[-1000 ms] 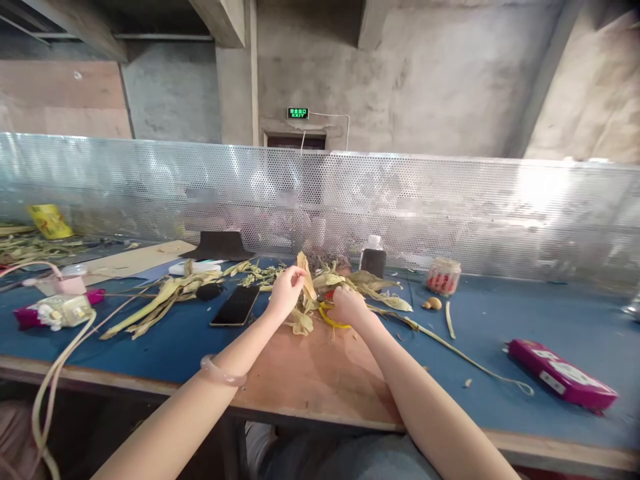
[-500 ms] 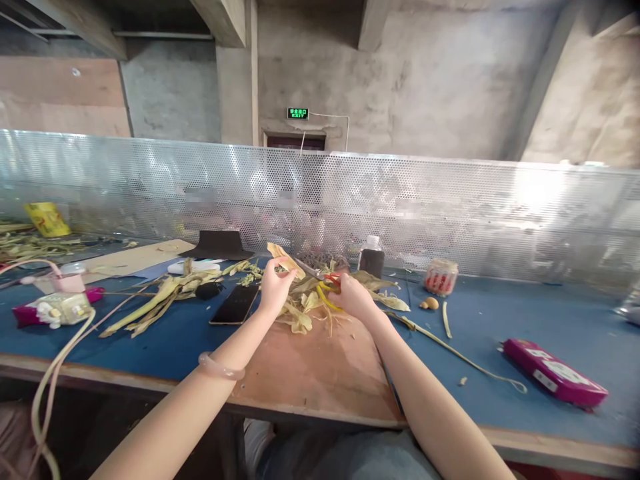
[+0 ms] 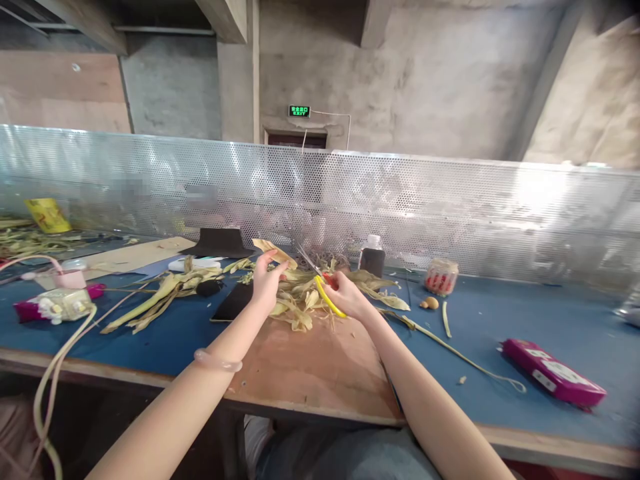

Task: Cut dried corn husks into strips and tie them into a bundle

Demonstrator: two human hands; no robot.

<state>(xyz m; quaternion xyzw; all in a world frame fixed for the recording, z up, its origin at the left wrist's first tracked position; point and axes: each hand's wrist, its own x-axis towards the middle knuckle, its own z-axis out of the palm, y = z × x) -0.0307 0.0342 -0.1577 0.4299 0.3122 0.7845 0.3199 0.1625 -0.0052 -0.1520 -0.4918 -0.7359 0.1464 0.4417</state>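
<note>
Between the thumb and fingers of my left hand point(image 3: 267, 277) is a dry tan leaf piece point(image 3: 274, 252), pointing up and to the left. My right hand point(image 3: 347, 294) is closed on scissors point(image 3: 328, 298) with yellow and red handles. Their metal blades point up and left, a short gap away from the leaf piece. Beneath both hands lies a heap of dried, curled leaves point(image 3: 300, 308) at the back of a brown board point(image 3: 320, 367).
A black phone point(image 3: 231, 304) and long dried stalks point(image 3: 163, 297) lie left of the heap. To the right are a bottle point(image 3: 373, 257), a plastic jar point(image 3: 441, 278) and a magenta packet point(image 3: 553, 372). A perforated metal screen point(image 3: 450, 213) stands behind the table.
My left hand has moved left with the leaf piece, away from the scissors. The scissors have turned so the blades point more upward, and more of the yellow handle shows.
</note>
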